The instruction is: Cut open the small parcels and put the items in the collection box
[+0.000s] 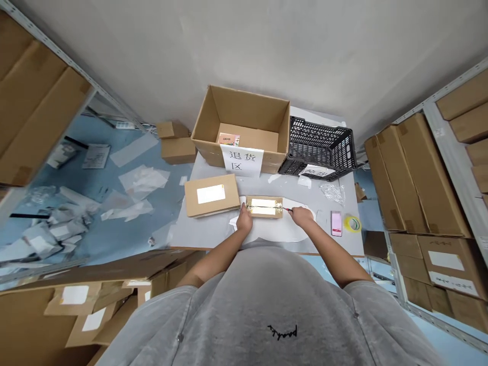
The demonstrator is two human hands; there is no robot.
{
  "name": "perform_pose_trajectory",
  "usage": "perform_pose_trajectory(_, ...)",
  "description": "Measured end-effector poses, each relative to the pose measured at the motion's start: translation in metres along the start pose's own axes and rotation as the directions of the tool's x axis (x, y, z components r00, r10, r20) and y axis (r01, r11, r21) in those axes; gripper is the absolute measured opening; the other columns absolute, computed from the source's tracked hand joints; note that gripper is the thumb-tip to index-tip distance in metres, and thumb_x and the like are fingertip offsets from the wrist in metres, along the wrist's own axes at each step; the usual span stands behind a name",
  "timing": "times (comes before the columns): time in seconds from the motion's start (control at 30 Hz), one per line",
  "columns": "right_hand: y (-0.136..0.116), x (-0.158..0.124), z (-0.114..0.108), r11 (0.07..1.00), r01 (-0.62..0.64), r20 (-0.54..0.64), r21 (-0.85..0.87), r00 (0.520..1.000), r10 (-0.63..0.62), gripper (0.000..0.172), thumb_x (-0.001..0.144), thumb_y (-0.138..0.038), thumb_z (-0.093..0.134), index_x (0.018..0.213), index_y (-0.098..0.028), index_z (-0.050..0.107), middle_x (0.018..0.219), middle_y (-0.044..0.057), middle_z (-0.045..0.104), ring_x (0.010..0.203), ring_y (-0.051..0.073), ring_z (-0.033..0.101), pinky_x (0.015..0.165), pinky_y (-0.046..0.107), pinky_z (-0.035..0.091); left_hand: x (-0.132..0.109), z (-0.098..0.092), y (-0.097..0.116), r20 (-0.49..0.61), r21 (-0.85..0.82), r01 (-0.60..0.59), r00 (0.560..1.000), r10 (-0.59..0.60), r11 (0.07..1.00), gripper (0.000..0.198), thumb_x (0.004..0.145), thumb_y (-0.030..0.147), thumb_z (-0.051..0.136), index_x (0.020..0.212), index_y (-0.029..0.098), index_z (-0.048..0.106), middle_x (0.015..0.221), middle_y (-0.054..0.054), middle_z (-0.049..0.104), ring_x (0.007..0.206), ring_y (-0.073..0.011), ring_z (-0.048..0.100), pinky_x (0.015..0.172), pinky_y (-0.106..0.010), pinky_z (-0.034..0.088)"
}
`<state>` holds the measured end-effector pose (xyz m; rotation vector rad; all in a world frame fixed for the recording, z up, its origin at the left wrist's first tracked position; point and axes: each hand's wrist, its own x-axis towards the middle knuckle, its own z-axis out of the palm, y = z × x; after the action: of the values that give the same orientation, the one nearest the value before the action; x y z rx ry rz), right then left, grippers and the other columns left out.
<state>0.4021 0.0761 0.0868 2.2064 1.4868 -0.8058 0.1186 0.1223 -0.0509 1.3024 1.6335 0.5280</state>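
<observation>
A small taped cardboard box (264,214) lies in front of me on a white sheet (274,234). Clear shiny tape and a white label cover its top, and a dark line runs lengthwise across them. At its left end, my left hand (244,219) is closed around the edge. My right hand (302,216) grips a slim utility knife (290,210) with red and black on its handle. The knife's tip points left and reaches the box's right end; whether it is in the tape is too small to tell. Left of my left hand sits a larger closed carton (211,203) with a white label.
Behind stand a large open carton (206,152) and a black plastic crate (324,152). A phone (336,223) and a yellow tape roll (353,223) lie at the table's right. Boxes on shelves (430,173) flank the right; paper scraps (143,179) litter the floor left.
</observation>
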Motion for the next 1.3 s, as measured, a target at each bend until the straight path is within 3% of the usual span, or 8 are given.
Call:
perform_pose_trajectory(0.1,0.013,-0.006,0.011,0.96,-0.069,-0.057,0.272,0.995,0.087,0.041,0.114,-0.052,0.046,0.121,-0.023,0.075,0.119,0.015,0.081,0.11,0.031,0.077,0.085,0.036,0.054,-0.006,-0.001,0.012,-0.015,0.178,-0.081,0.996,0.085,0.981,0.075,0.106,0.03,0.047,0.178,0.017,0.03,0.173,-0.023,0.047,0.157,-0.038,0.049,0.127,-0.052,0.041)
perform_pose_trajectory(0.23,0.001,0.004,0.037,0.798,-0.062,-0.128,0.599,0.977,0.172,0.033,0.101,-0.052,0.067,0.12,-0.024,0.067,0.116,0.008,0.08,0.104,0.027,0.076,0.082,0.031,0.053,-0.01,0.004,0.037,-0.025,0.358,-0.227,0.967,0.253,0.906,0.088,0.097,0.02,0.053,0.179,0.011,0.024,0.181,-0.026,0.031,0.168,-0.0438,0.027,0.135,-0.063,0.022)
perform_pose_trajectory(0.37,-0.024,0.026,0.061,0.662,-0.08,-0.108,0.745,0.965,0.238,0.035,0.086,-0.038,0.08,0.113,-0.023,0.064,0.115,0.007,0.08,0.103,0.025,0.075,0.084,0.03,0.055,0.001,0.012,0.064,0.191,0.329,-0.484,0.875,0.444,0.811,0.092,0.091,0.018,0.058,0.179,0.016,0.03,0.186,-0.019,0.023,0.173,-0.041,0.014,0.138,-0.063,0.012)
perform_pose_trajectory(0.5,-0.029,0.037,0.073,0.565,-0.082,-0.094,0.821,0.957,0.276,0.039,0.08,-0.037,0.083,0.11,-0.022,0.063,0.114,0.007,0.079,0.101,0.024,0.076,0.083,0.029,0.058,0.021,0.027,0.08,0.505,0.21,-0.678,0.692,0.516,0.704,0.072,0.099,0.031,0.059,0.17,0.028,0.049,0.178,-0.012,0.043,0.17,-0.0378,0.024,0.139,-0.059,0.012)
perform_pose_trajectory(0.67,-0.026,0.036,0.082,0.507,-0.085,-0.079,0.858,0.952,0.294,0.038,0.084,-0.042,0.08,0.111,-0.022,0.063,0.108,0.006,0.078,0.091,0.022,0.074,0.075,0.027,0.057,0.043,0.045,0.085,0.592,0.24,-0.704,0.652,0.474,0.669,0.068,0.104,0.055,0.061,0.166,0.027,0.055,0.152,-0.022,0.062,0.153,-0.0427,0.042,0.134,-0.057,0.019)
perform_pose_trajectory(0.87,-0.028,0.033,0.092,0.47,-0.129,-0.034,0.873,0.946,0.323,0.038,0.092,-0.05,0.071,0.115,-0.02,0.063,0.101,0.006,0.077,0.085,0.021,0.073,0.071,0.027,0.056,0.057,0.046,0.086,0.687,0.246,-0.77,0.567,0.455,0.589,0.073,0.106,0.063,0.055,0.166,0.022,0.055,0.143,-0.024,0.062,0.146,-0.0431,0.045,0.129,-0.053,0.023)
perform_pose_trajectory(1.13,-0.039,0.044,0.084,0.526,-0.191,-0.027,0.829,0.925,0.378,0.033,0.088,-0.035,0.068,0.12,-0.026,0.062,0.114,0.005,0.08,0.1,0.023,0.077,0.084,0.03,0.058,0.057,0.04,0.08,0.625,0.223,-0.741,0.608,0.49,0.633,0.071,0.106,0.065,0.052,0.167,0.029,0.055,0.139,-0.02,0.061,0.144,-0.0414,0.043,0.128,-0.052,0.024)
perform_pose_trajectory(1.3,-0.043,0.043,0.092,0.467,-0.204,-0.011,0.861,0.909,0.416,0.04,0.089,-0.052,0.073,0.115,-0.023,0.063,0.113,0.01,0.081,0.1,0.025,0.078,0.08,0.029,0.058,0.055,0.04,0.081,0.6,0.194,-0.709,0.632,0.49,0.678,0.076,0.101,0.07,0.059,0.164,0.027,0.058,0.14,-0.022,0.061,0.143,-0.043,0.043,0.129,-0.054,0.021)
